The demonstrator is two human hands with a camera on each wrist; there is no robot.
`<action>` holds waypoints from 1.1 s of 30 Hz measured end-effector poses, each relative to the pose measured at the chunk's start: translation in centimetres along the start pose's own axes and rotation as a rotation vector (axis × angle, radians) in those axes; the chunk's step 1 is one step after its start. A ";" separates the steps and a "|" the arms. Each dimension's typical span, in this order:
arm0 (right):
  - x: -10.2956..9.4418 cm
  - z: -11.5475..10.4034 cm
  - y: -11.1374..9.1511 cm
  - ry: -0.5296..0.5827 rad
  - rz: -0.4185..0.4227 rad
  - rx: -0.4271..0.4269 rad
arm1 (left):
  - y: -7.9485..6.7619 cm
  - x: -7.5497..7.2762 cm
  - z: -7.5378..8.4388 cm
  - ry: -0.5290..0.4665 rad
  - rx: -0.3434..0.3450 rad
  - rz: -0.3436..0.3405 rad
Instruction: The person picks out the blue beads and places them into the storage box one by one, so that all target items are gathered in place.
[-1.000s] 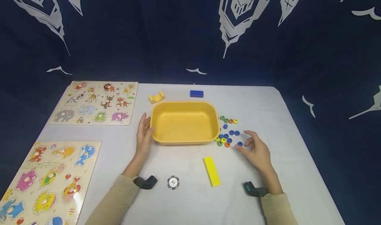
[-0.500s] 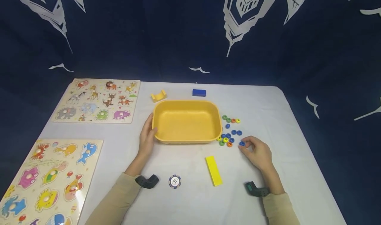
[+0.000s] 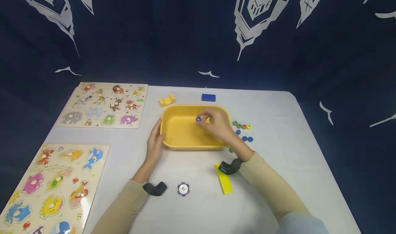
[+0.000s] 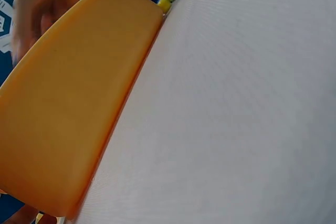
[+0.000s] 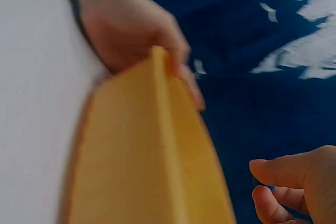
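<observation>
Your right grip (image 3: 215,124) pinches a blue bead (image 3: 198,119) over the yellow tray (image 3: 182,134); your left grip (image 3: 155,141) clasps the tray's left end.

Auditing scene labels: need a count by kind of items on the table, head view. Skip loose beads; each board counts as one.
Puzzle boards: 2
Rectangular blocks: 2
Yellow tray: 1
Yellow curved piece: 1
Round chip: 1
Total: 7
</observation>
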State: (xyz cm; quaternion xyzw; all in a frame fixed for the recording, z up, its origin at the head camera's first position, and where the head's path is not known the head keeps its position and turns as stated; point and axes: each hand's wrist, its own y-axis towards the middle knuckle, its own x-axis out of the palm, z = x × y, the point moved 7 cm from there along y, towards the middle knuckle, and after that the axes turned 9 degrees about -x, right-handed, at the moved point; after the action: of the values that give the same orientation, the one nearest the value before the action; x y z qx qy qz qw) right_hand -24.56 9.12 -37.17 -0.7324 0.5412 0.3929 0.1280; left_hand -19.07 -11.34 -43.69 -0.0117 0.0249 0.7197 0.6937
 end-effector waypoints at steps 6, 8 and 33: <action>7.3 0.2 2.8 -0.022 -0.189 0.156 | -0.1 0.9 -0.3 -0.004 -0.005 -0.021; 8.9 0.4 3.2 -0.050 -0.231 0.178 | -0.2 1.0 -0.2 -0.003 0.002 -0.023; -1.4 -0.8 -2.6 0.111 0.096 -0.177 | -0.3 0.1 0.2 0.037 -0.002 0.015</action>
State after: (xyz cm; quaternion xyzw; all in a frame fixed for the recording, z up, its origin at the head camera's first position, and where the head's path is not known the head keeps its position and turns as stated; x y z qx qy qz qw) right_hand -22.02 10.60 -36.30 -0.7347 0.5452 0.4035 0.0136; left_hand -18.82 -11.19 -43.50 -0.0256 0.0369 0.7245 0.6878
